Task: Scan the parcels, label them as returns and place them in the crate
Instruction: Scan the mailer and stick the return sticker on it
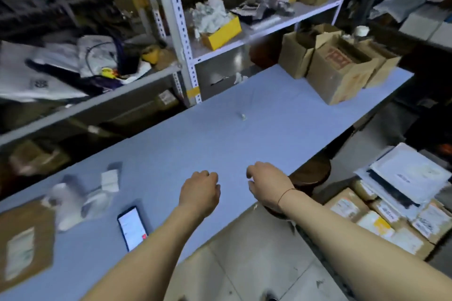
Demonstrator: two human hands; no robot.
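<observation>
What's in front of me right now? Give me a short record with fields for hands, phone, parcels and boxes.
left hand: over the table, fingers loosely curled, holding nothing
right hand: over the table's near edge, fingers loosely curled, holding nothing
phone: flat on the table, screen lit, left of the left hand
brown parcel: on the table's left end, label up
stacked parcels: on the floor, right
cardboard boxes: on the table's far end

arms: bare, no sleeves | right wrist (285,197): thin dark red string bracelet
</observation>
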